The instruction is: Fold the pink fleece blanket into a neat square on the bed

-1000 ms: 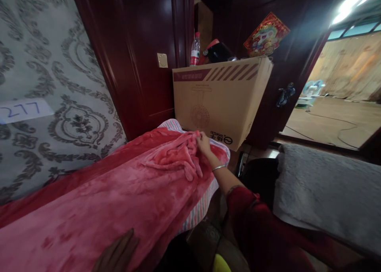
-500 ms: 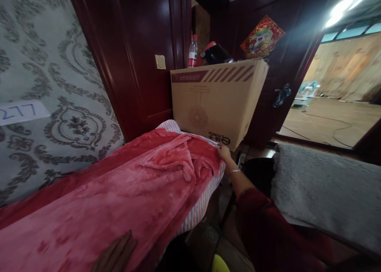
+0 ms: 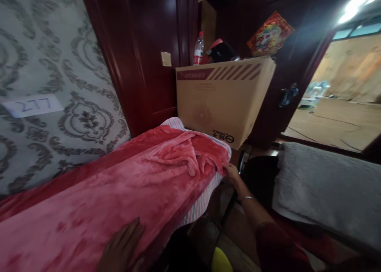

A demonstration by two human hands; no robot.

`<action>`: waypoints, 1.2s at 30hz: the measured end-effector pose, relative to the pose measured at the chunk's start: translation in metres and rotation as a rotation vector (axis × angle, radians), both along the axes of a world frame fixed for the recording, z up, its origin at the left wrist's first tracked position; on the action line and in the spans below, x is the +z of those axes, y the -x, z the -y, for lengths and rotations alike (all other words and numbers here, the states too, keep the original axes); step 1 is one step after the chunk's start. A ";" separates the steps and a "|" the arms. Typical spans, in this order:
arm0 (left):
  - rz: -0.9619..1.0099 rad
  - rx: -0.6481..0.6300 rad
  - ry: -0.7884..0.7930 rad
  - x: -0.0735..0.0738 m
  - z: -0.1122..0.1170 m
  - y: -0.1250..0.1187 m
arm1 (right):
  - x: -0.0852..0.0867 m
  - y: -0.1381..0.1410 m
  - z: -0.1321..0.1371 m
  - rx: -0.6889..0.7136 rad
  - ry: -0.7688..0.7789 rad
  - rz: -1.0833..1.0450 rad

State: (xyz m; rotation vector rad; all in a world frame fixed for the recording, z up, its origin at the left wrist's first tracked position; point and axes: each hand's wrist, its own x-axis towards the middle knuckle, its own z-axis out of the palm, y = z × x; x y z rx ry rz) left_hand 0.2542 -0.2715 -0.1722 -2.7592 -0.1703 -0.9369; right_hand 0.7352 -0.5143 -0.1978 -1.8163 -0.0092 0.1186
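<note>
A red plush blanket (image 3: 125, 184) covers a narrow bed along the wall, over a striped sheet (image 3: 202, 198). My right hand (image 3: 231, 172) grips the blanket's edge at the far right corner of the bed, fingers closed on the fabric. My left hand (image 3: 123, 250) lies flat on the blanket near the bottom of the view, fingers spread. The blanket is bunched in folds near the far corner.
A large cardboard box (image 3: 223, 99) stands at the bed's end, with a water bottle (image 3: 198, 49) and dark items on top. Dark wooden door (image 3: 145, 53) behind. A grey fleece cover (image 3: 324, 188) lies at right. An open doorway shows a lit room.
My right hand moved from the top of the bunched blanket down and right to the bed's corner edge, pulling the blanket flatter. My left hand shifted slightly right on the blanket.
</note>
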 end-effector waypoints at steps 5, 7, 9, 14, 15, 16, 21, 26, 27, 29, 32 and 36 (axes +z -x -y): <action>-0.031 0.033 0.043 0.009 0.016 0.004 | 0.015 0.016 0.010 -0.111 -0.023 0.134; -0.039 0.036 0.070 0.013 0.019 0.004 | 0.033 0.016 0.010 -0.143 -0.021 0.232; -0.041 0.039 0.095 0.016 0.022 0.005 | 0.061 0.015 0.001 -0.173 -0.015 0.338; -0.030 0.028 0.150 0.020 0.028 0.006 | 0.156 0.040 -0.081 -0.012 0.101 0.831; -0.034 0.028 0.152 0.020 0.029 0.007 | 0.172 0.051 -0.107 0.112 0.156 0.891; -0.038 0.030 0.148 0.020 0.030 0.007 | 0.183 0.065 -0.134 0.242 0.226 0.925; -0.033 0.054 0.100 0.019 0.033 0.010 | 0.172 0.135 -0.250 0.651 0.554 0.832; -0.032 0.054 0.076 0.020 0.034 0.011 | 0.117 0.165 -0.285 0.712 0.654 0.736; -0.026 0.051 0.069 0.020 0.033 0.011 | 0.110 0.166 -0.285 0.700 0.660 0.729; -0.022 0.048 0.052 0.018 0.032 0.011 | 0.102 0.166 -0.287 0.666 0.666 0.717; -0.010 0.053 0.040 0.012 0.030 0.011 | 0.098 0.164 -0.292 0.620 0.655 0.705; -0.015 0.058 0.037 0.005 0.028 0.012 | 0.098 0.158 -0.300 0.592 0.594 0.703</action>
